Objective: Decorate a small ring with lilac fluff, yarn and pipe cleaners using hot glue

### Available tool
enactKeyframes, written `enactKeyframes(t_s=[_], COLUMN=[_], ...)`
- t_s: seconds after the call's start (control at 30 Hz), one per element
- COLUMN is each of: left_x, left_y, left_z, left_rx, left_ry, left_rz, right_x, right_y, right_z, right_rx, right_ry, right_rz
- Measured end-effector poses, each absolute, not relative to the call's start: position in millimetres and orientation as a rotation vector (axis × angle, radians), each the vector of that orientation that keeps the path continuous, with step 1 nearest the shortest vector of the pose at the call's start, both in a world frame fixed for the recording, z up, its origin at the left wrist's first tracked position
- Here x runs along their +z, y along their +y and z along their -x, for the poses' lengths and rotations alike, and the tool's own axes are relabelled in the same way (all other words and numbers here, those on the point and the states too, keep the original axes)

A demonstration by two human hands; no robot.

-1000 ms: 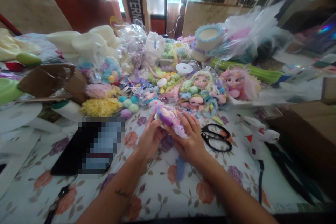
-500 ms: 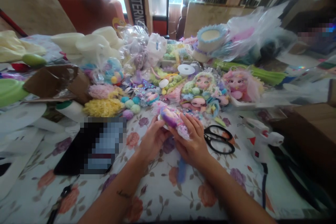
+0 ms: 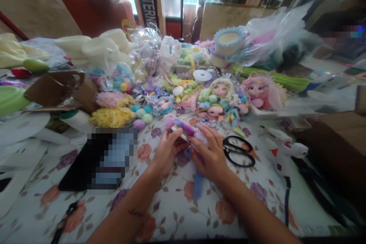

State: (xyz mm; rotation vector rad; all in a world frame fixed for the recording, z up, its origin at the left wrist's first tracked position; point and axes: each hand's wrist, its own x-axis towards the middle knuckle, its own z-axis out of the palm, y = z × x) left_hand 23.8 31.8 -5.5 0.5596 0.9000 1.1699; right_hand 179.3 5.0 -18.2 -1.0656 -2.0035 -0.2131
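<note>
A small fluffy pink-and-purple craft piece [image 3: 185, 126] with a white edge is held between my two hands above the flowered tablecloth. My left hand [image 3: 168, 146] is closed on its left side, thumb along the white edge. Fingers of my right hand [image 3: 210, 150] press over its right side, where pale lilac fluff shows. Its underside is hidden by my hands. A fuzzy blue strip [image 3: 198, 185] lies below my right hand; whether it joins the piece I cannot tell. Black-handled scissors [image 3: 238, 151] rest just right of my right hand.
A white glue gun [image 3: 288, 146] stands at the right, its cord running forward. To the left lies a dark tablet [image 3: 82, 160]. Doll heads [image 3: 220, 89], pompoms [image 3: 141, 114], yellow yarn [image 3: 113, 117] and a cardboard box [image 3: 61, 89] crowd the back.
The craft piece has been tilted in my hands, so its white edge and a purple fluffy strip face up more. My right fingers have shifted slightly over it.
</note>
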Motion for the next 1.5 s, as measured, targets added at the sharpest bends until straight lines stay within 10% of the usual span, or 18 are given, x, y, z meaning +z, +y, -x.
enactKeyframes(t_s=[0.93,1.5], left_x=[-6.0,-7.2], left_y=[53.0,39.2], left_z=[-4.5,-15.7], left_rx=[1.546,1.258], left_ry=[0.956,1.142], left_rz=[-0.311,-0.628], right_x=[-9.1,-6.1], right_y=[15.4,-2.5], right_z=[-199.5,-180.2], right_rx=[0.573,-0.021], right_ry=[-0.921,-1.751], right_rz=[1.26,0.882])
